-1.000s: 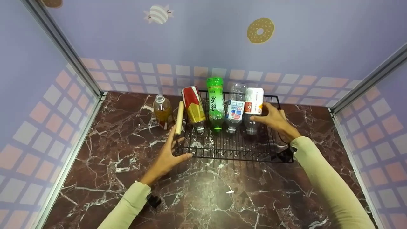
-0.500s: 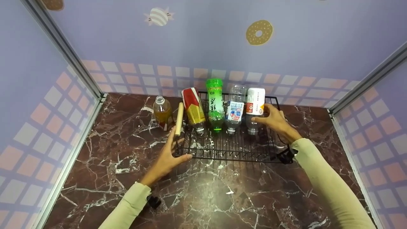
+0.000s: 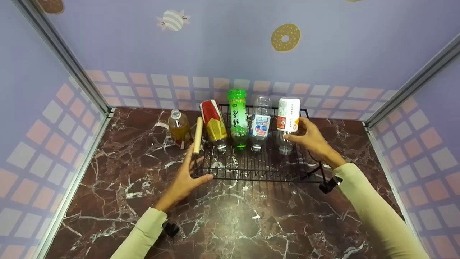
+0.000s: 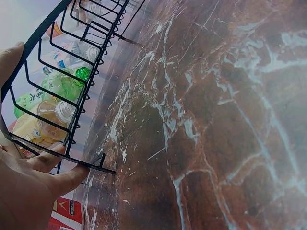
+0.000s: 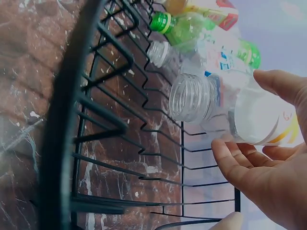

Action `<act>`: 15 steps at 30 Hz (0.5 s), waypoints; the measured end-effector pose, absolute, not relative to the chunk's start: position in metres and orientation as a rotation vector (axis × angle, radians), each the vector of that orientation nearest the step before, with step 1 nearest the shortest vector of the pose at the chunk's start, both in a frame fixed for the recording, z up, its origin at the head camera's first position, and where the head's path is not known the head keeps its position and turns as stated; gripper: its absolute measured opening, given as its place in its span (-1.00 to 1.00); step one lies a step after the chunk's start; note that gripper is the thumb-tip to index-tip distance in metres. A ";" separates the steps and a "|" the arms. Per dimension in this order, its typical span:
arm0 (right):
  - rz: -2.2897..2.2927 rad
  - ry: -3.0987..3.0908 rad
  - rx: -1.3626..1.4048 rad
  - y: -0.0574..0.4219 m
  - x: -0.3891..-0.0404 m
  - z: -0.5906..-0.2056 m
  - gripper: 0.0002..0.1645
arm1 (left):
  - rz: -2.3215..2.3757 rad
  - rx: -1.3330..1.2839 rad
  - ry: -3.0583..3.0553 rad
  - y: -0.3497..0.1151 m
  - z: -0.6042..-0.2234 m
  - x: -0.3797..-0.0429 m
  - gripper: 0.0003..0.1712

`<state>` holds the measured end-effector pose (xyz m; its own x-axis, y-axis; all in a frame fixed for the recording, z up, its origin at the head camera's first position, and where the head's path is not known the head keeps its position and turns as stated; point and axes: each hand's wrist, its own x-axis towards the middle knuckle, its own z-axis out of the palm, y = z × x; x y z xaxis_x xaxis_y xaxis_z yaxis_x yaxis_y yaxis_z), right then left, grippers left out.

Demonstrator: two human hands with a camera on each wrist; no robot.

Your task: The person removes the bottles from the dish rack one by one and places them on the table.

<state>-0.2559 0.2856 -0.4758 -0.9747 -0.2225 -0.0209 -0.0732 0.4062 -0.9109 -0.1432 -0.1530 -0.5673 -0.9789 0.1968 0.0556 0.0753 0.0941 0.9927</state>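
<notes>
A black wire rack [image 3: 251, 174] stands on the marbled counter; my left hand [image 3: 185, 181] grips its front left corner, thumb at the front and fingers on the side bars. With my right hand [image 3: 311, 138] I hold an upside-down clear plastic bottle with a white label [image 3: 288, 115] at the rack's right end, thumb and fingers around it. Its open neck [image 5: 189, 98] faces the wires in the right wrist view. Left of it, neck down, are a clear bottle [image 3: 260, 126], a green bottle [image 3: 238, 118] and a red-and-yellow labelled bottle [image 3: 213, 122].
An upright bottle with amber contents [image 3: 179, 129] stands on the counter left of the rack. A pale yellow rod [image 3: 198, 135] is at the rack's left side, near my left fingertips. Patterned panels [image 3: 230, 43] enclose the counter at the back and sides.
My right hand has shifted the white-labelled bottle slightly right relative to the rack, widening the gap to the clear bottle. The head view has drifted a little; my left hand keeps its place.
</notes>
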 end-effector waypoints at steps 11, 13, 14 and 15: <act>-1.623 2.547 -0.318 0.290 -0.234 -0.466 -0.01 | 1.998 0.258 2.278 -0.152 -0.566 -0.142 0.50; -1.621 2.542 -0.328 0.289 -0.229 -0.464 0.01 | 2.000 0.257 2.277 -0.153 -0.566 -0.142 0.51; -1.617 2.544 -0.335 0.288 -0.227 -0.464 0.02 | 2.005 0.256 2.273 -0.153 -0.566 -0.142 0.51; -1.615 2.544 -0.343 0.288 -0.225 -0.463 0.01 | 2.009 0.257 2.269 -0.153 -0.566 -0.142 0.51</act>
<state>-0.2248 0.2880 -0.4633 -0.9686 -0.2470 0.0287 -0.1311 0.4091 -0.9030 -0.1425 -0.1528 -0.5660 -0.9807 0.1919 0.0365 0.0594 0.1152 0.9916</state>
